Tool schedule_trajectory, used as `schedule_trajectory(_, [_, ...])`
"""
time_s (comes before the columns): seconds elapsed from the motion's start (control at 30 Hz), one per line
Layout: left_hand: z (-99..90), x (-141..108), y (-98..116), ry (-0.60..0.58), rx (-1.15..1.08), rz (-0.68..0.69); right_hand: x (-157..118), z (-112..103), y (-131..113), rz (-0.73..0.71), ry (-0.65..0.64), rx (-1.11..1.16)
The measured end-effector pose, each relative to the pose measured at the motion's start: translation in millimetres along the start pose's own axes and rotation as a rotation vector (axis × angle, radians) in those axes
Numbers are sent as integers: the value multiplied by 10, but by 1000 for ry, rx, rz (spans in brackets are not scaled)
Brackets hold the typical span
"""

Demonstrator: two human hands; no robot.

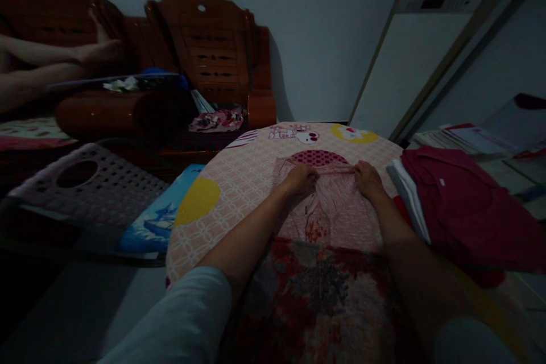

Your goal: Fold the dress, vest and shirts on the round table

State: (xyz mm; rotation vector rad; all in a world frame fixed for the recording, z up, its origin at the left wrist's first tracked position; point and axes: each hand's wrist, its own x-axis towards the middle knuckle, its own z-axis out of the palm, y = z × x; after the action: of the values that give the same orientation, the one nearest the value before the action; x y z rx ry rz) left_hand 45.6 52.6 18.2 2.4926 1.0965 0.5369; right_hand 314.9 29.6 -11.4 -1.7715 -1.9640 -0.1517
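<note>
Two hands on it: left hand (301, 179) and right hand (368, 181) pinched the far edge of the pink garment (347, 205), running crosswise between them, its rest spread back over the patterned surface (236, 173).

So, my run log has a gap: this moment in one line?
left hand: gripping pale pink fabric garment | right hand: pinching its far edge | garment: on round pink-patterned table

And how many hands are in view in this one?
2. The left hand and right hand are at either side of the pale pink garment's far edge. The person seated at left shows only legs; their hands are out of view.
</note>
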Motion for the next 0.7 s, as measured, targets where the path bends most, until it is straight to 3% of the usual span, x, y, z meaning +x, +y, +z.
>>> schedule_trajectory(0.23, [10,-13,61,34,133,74,-30,-25,-36,113,109,-78])
schedule_trajectory(0.4, [42,-28,53,-47,206,141,-32,-17,-57,184,34,-118])
schedule_trajectory(0.57, [50,-26,43,-50,205,159,0,-77,-129,-35,137,32])
schedule_trajectory(0.7, [48,-23,25,-50,171,164,12,-10,-189,-216,-40,118])
